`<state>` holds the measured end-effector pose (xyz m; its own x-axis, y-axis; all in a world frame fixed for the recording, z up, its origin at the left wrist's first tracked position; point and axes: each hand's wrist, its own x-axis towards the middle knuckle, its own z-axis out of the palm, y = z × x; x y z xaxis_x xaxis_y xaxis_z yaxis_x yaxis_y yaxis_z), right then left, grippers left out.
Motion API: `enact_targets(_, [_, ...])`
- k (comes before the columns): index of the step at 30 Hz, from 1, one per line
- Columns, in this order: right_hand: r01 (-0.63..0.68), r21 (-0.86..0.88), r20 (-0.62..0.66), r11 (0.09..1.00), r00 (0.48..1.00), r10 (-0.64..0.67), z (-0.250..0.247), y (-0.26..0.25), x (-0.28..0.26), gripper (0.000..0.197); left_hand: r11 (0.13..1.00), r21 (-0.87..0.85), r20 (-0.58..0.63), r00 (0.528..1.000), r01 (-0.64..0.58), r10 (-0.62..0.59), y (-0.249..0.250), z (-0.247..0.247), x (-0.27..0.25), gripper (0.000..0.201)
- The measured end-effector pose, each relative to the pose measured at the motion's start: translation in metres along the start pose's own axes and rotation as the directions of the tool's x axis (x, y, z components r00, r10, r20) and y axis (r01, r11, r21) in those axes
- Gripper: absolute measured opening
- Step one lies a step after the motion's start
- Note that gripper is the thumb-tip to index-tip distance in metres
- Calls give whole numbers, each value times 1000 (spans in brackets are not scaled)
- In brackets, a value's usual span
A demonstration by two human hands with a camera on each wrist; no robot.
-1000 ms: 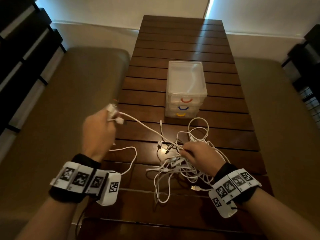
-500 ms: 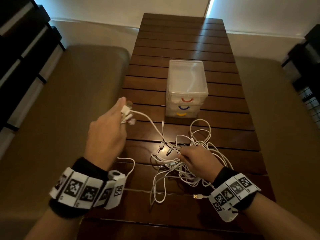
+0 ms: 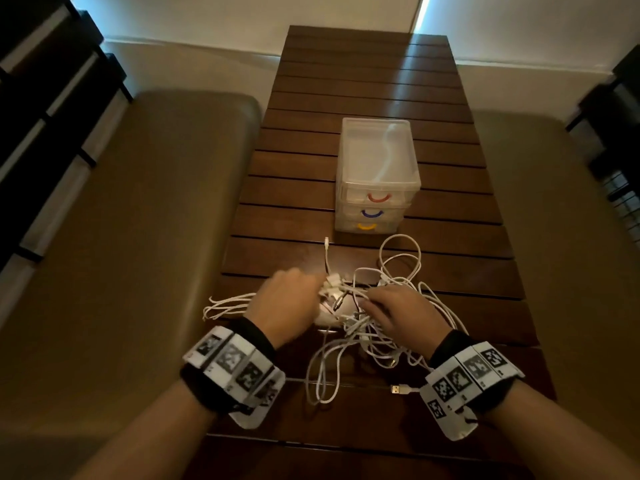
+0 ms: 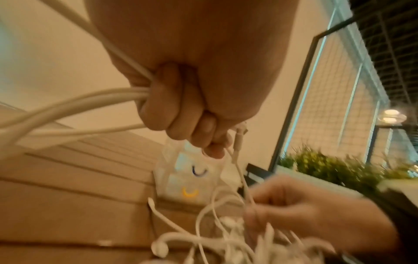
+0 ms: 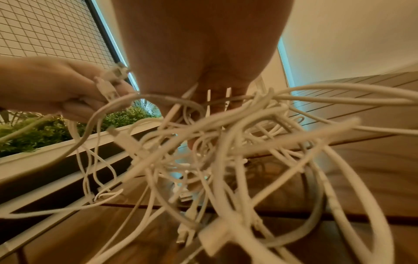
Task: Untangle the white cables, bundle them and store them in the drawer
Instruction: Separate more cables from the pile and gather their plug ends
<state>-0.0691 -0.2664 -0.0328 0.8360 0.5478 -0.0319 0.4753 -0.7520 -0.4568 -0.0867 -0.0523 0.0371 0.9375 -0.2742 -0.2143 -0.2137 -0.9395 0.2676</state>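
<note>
A tangle of white cables (image 3: 374, 327) lies on the near part of the slatted wooden table (image 3: 363, 91). My left hand (image 3: 289, 303) grips several cable strands and plug ends in a fist, seen close in the left wrist view (image 4: 181, 110), with loops trailing off to its left (image 3: 225, 304). My right hand (image 3: 398, 311) lies on the tangle with its fingers curled in the cables (image 5: 214, 142); what exactly it pinches is hidden. A clear three-drawer box (image 3: 377, 174) with red, blue and yellow handles stands beyond the cables, all drawers closed.
A loose USB plug (image 3: 400, 389) lies near the right wrist. Tan padded benches (image 3: 138, 237) flank the table on both sides. Dark shelving (image 3: 41, 98) stands at far left and a dark rack (image 3: 620, 133) at far right.
My left hand, raised and out to the left with the plug ends before, has come down and right to the tangle beside the right hand. The right hand stayed on the pile.
</note>
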Motion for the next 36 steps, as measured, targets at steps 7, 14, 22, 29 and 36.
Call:
enact_targets(7, [-5, 13, 20, 1000, 1000, 5, -9, -4, 8, 25, 969, -219, -225, 960, 114, -163, -43, -50, -16, 24])
enact_targets(14, [-13, -18, 71, 1000, 997, 14, -9, -7, 14, 27, 875, -479, -349, 901, 65, -258, -57, -39, -32, 34])
enact_targets(22, [-128, 94, 13, 987, 992, 127, -8, -11, 4, 31, 889, -401, -264, 901, 223, -345, -64, -20, -23, 24])
enact_targets(29, [-146, 95, -80, 985, 985, 153, -3, -6, -17, 43, 964, -217, -227, 952, 154, -204, -44, -4, -18, 40])
enact_targets(36, [-92, 159, -71, 983, 992, 105, -10, 0, -24, 33, 985, -90, 27, 988, -150, 153, 22, 27, 5, 60])
